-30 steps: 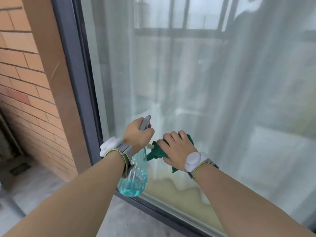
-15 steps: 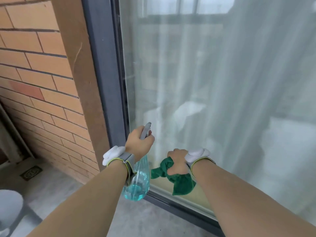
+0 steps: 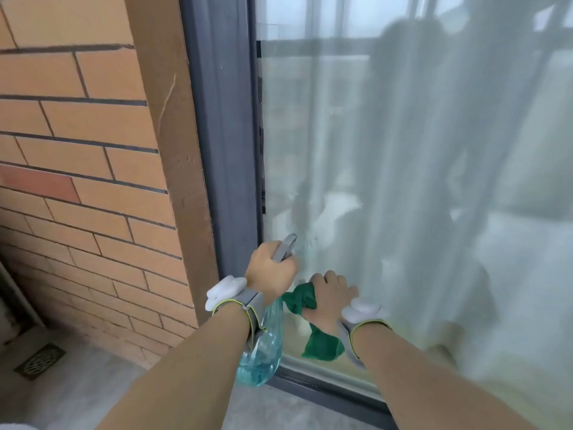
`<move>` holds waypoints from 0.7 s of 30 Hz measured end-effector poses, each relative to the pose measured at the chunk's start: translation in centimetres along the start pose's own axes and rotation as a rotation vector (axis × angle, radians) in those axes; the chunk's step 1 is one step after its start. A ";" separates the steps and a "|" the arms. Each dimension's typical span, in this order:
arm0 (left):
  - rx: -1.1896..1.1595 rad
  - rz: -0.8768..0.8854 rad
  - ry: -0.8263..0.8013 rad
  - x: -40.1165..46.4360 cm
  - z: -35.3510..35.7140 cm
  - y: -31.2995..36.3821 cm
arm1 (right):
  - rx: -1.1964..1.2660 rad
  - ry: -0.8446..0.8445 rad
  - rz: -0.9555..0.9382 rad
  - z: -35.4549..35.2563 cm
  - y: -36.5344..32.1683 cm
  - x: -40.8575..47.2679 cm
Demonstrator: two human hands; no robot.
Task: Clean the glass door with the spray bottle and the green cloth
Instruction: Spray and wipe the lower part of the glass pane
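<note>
Since a second ago your right hand has gone from pressing flat on the pane to a fist bunched round the green cloth, and your view has swung left, so more of the orange brick wall shows. Both hands sit low against the glass door, close together near its bottom left corner.

Your left hand is wrapped round the neck of the clear plastic spray bottle; its grey trigger head pokes up past your knuckles toward the pane, and the body — with pale blue liquid pooled at the bottom — hangs below your wrist, in front of the dark grey door frame.

Just right of it, your right hand grips the crumpled cloth, knuckles toward the glass; one end juts left toward the bottle, the other hangs down below your palm. Whether the cloth touches the glass, you cannot tell.

Each wrist carries a grey band with a white puck. White curtains hang behind the pane, and a metal floor drain sits in the grey floor at lower left.
</note>
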State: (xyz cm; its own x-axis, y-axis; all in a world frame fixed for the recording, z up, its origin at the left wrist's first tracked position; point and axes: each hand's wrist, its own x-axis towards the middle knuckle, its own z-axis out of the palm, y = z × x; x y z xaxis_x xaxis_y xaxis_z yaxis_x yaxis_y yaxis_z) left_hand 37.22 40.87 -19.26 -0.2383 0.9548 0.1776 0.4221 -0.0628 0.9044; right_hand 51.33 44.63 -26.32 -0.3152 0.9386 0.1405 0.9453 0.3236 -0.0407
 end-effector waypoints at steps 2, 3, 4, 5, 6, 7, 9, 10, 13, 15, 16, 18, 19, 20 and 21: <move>0.054 0.030 -0.009 0.2 -0.4 -0.2 | -0.125 0.070 -0.172 0.6 0.2 0.0; 0.066 0.048 -0.011 0.3 -0.8 -0.4 | -0.192 0.117 -0.258 1.1 0.1 0.1; 0.060 0.066 0.003 0.5 -1.4 -0.8 | -0.268 0.163 -0.340 1.5 -0.2 0.3; 0.047 0.080 0.037 0.7 -2.1 -1.1 | -0.338 0.200 -0.404 1.9 -0.7 0.7; 0.023 0.090 0.085 1.0 -2.8 -1.4 | -0.379 0.251 -0.446 2.0 -1.3 1.4; -0.007 0.099 0.133 1.3 -3.5 -1.5 | -0.400 0.320 -0.475 1.8 -1.8 2.3; -0.069 0.115 0.198 1.7 -4.5 -1.7 | -0.423 0.426 -0.504 0.5 -2.5 4.1; -0.089 0.120 0.220 1.9 -5.0 -1.8 | -0.437 0.458 -0.519 -0.3 -2.8 4.8; -0.088 0.127 0.240 2.2 -5.7 -1.5 | -0.490 0.598 -0.533 -2.7 -3.1 5.9; -0.099 0.137 0.232 2.0 -6.2 -1.2 | -0.476 0.702 -0.485 -4.6 -3.4 6.4; -0.096 0.140 0.229 2.1 -6.4 -1.0 | -0.463 0.746 -0.458 -5.9 -3.5 6.7; -0.087 0.147 0.239 2.4 -6.8 -0.8 | -0.433 0.829 -0.416 -8.3 -4.0 7.4; -0.096 0.151 0.247 2.5 -7.0 -0.7 | -0.416 0.865 -0.394 -9.6 -4.3 7.7; -0.101 0.161 0.258 2.7 -7.3 -0.7 | -0.400 0.890 -0.366 -11.0 -4.7 8.1; -0.096 0.167 0.265 2.8 -7.4 -0.7 | -0.389 0.907 -0.335 -12.1 -5.0 8.3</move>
State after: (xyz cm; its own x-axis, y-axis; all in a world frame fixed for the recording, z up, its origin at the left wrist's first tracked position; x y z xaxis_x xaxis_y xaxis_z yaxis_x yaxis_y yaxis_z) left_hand 29.79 41.45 -16.59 -0.3974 0.8210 0.4100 0.3936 -0.2511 0.8843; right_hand 45.05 49.33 -12.95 -0.5374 0.3131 0.7831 0.8336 0.3383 0.4367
